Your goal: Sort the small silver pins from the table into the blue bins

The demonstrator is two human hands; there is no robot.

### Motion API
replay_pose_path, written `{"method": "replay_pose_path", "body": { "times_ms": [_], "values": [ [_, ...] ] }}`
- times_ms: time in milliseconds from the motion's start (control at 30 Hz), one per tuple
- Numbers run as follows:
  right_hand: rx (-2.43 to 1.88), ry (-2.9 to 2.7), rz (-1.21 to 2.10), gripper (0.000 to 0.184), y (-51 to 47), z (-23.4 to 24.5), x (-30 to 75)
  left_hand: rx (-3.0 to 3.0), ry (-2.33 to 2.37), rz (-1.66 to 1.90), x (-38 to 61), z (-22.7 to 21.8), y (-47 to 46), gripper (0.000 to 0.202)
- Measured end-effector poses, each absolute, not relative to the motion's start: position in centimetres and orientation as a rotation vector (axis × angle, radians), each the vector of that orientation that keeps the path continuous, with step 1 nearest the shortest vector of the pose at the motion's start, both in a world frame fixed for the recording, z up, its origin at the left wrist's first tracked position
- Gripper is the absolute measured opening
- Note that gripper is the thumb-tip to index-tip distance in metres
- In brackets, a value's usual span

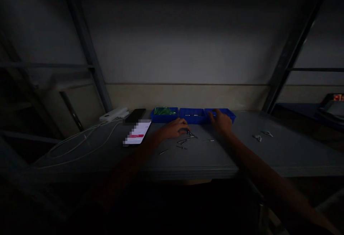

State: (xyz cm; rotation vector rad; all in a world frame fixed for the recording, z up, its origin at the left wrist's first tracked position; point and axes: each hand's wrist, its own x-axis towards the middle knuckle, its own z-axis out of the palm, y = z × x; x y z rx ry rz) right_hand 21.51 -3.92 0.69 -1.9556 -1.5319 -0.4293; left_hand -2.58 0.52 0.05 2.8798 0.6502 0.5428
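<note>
My left hand [176,128] rests low over the table, fingers curled down at the edge of a loose pile of thin metal pins [188,139]. Whatever its fingertips pinch is too dark to make out. My right hand [221,122] reaches over the front of the right blue bin [232,116], thumb and fingers apart, with the fingertips partly inside. The middle blue bin [192,120] holds a few small shiny pieces. In the left blue bin [164,118] lies a green packet [162,111]. Single pins lie nearer the table's front edge.
On the left of the grey table [236,152] are a lit phone [139,132], a dark flat object [135,115] and a white power strip [114,114] with trailing white cables [80,138]. Two small metal pieces [262,135] lie at the right. Metal uprights frame the table; the scene is dim.
</note>
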Motion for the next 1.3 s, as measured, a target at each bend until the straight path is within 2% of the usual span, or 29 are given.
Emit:
{"method": "replay_pose_path", "body": {
  "times_ms": [167,400,800,1300],
  "values": [
    [-1.678,-1.895,-0.435,0.036,-5.6,0.2,17.3,2.908,0.676,0.610,-2.5,-0.5,0.2,0.012],
    [-1.402,-2.235,-0.387,0.028,-6.9,-0.1,15.6,2.750,0.882,0.821,-2.2,-0.9,0.1,0.016],
    [-1.502,-2.163,-0.368,0.021,-6.5,-0.1,16.0,2.375,0.802,0.987,-1.5,-0.9,0.6,0.021],
    [-1.428,-2.105,-0.351,0.024,-6.3,-0.3,16.3,2.437,0.945,1.092,-1.9,0.1,-0.1,0.019]
  ]
}}
